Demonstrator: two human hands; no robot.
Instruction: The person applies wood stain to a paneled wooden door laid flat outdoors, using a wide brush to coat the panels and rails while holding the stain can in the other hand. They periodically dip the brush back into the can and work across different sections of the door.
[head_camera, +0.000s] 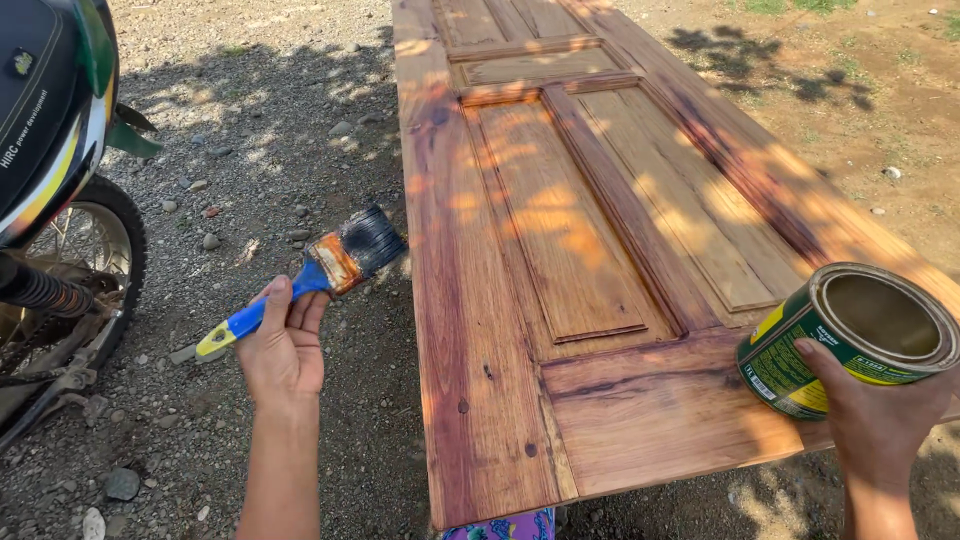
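Observation:
My left hand (284, 345) grips a paintbrush (318, 268) by its blue and yellow handle; the dark bristles point up and right, just off the left edge of a wooden panelled door (500, 300). The door lies flat, glossy and reddish brown, running away from me. At the lower right my right hand (880, 415) holds a green and yellow tin can (850, 335), tilted with its open mouth facing right, over the door's near right corner.
A motorcycle (55, 180) with its front wheel stands at the left on gravel ground (270, 130) strewn with small stones. Bare earth with patches of grass lies to the door's right. A bit of patterned purple cloth (505, 525) shows under the door's near edge.

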